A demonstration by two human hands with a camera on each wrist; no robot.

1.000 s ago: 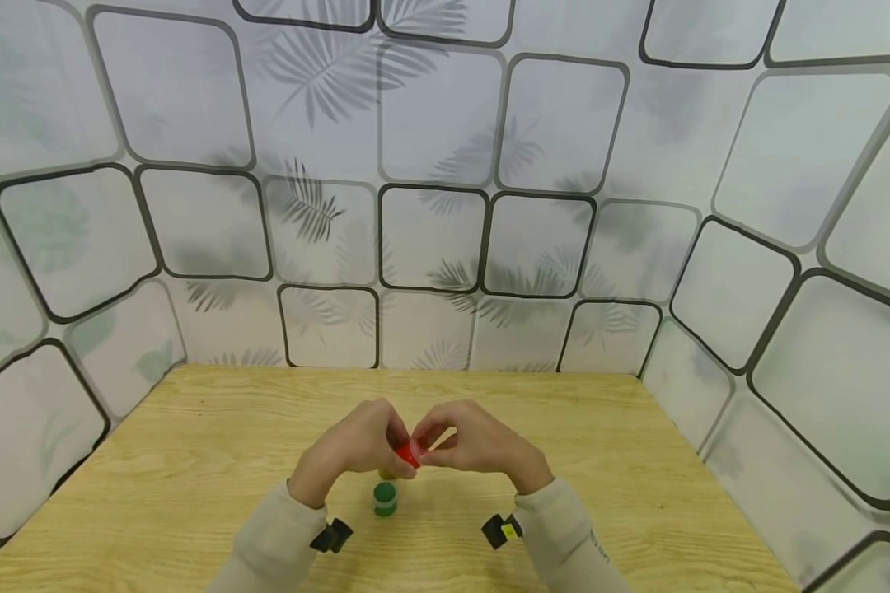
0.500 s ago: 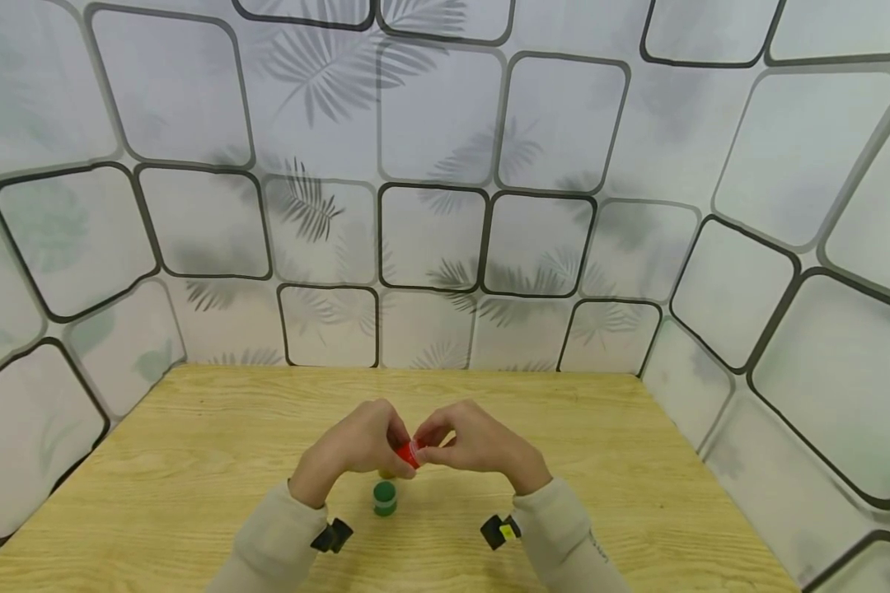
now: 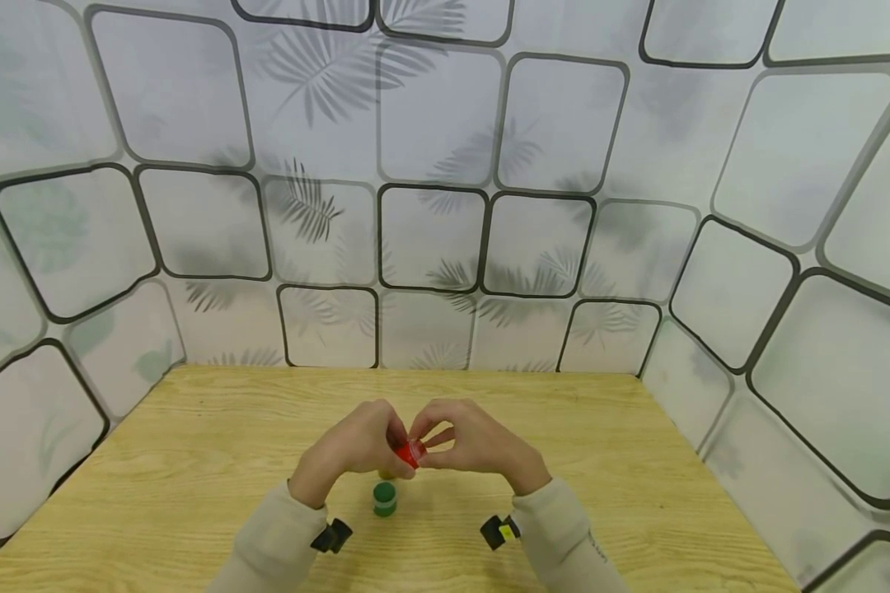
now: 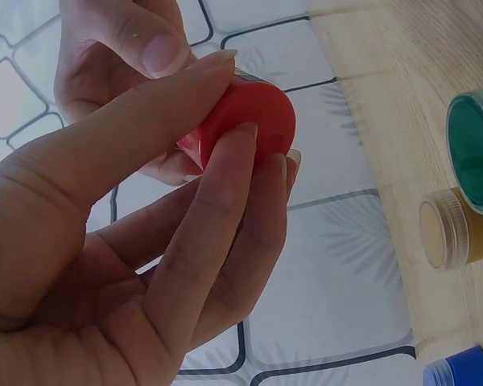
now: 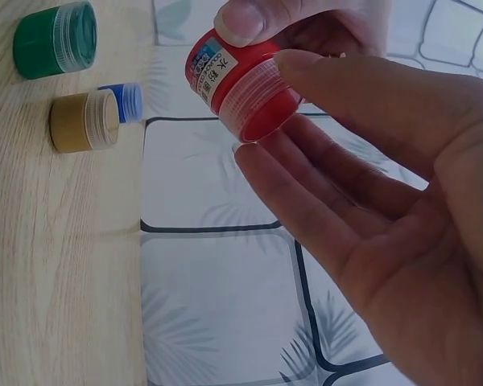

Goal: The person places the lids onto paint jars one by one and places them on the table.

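Note:
A small red paint jar point(image 5: 212, 74) with a printed label and a ribbed clear screw lid point(image 5: 260, 98) is up above the table between both hands. My left hand point(image 3: 358, 443) grips the jar's body, thumb and fingers curled round it; its red base point(image 4: 266, 121) faces the left wrist camera. At the lid, my right hand point(image 3: 484, 441) holds the rim between its thumb and fingertips, and the palm is turned toward the right wrist camera. The jar lies tilted on its side, lid toward the right hand. Whether the lid is loose cannot be seen.
On the wooden table point(image 3: 564, 445) stand a green paint jar point(image 3: 385, 499), a yellow-ochre one point(image 5: 79, 121) and a blue one point(image 5: 130, 102). In the head view the left hand mostly covers the ochre jar. Patterned cloth walls point(image 3: 430, 239) enclose the table.
The right fingers have shifted their hold round the lid, drawing closer half a second ago and standing wider apart now. The left hand and the jars on the table keep their places.

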